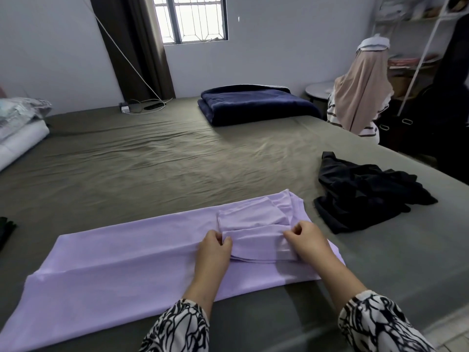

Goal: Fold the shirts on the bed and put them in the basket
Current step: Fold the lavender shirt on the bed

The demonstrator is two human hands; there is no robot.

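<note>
Now, from the head view, a lilac shirt [121,260] lies flat along the near edge of the bed [152,158]. Left hand [214,247] and right hand [305,240] each pinch an end of its folded sleeve [256,243]. Right of the shirt lies a crumpled black shirt [365,194].
</note>
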